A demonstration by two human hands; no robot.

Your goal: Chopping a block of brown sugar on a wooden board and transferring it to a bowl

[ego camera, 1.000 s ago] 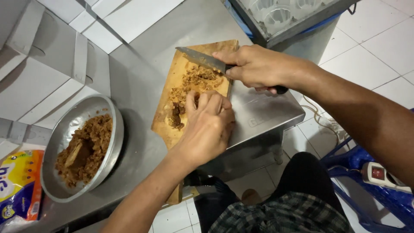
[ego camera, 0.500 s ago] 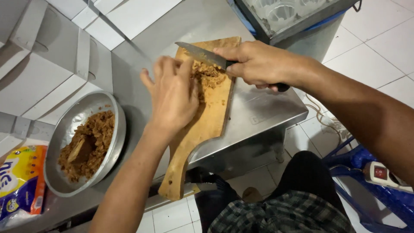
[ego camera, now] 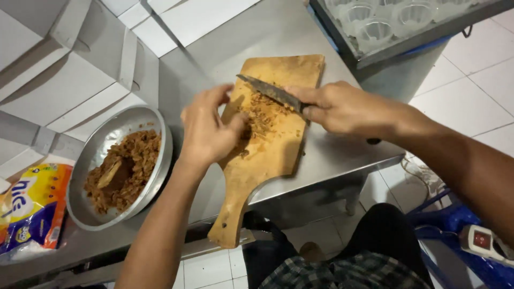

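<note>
At the centre of the head view a wooden cutting board (ego camera: 267,155) lies on a steel table (ego camera: 214,59), its handle pointing to the lower edge. On the board's upper half sits a small heap of brown chopped food (ego camera: 262,115). The right hand (ego camera: 342,109), coming in from the right, is clenched around a knife (ego camera: 270,92) whose dark blade slants over the heap toward the upper left. The left hand (ego camera: 206,131) rests at the board's left edge, fingers loosely curled, thumb touching the food; it covers that side of the board. Left of the board stands a round metal bowl (ego camera: 155,176) holding more brown food. A colourful plastic bag (ego camera: 32,214) lies at the lower left corner. A tray of clear cups (ego camera: 385,24) fills the upper right.
</note>
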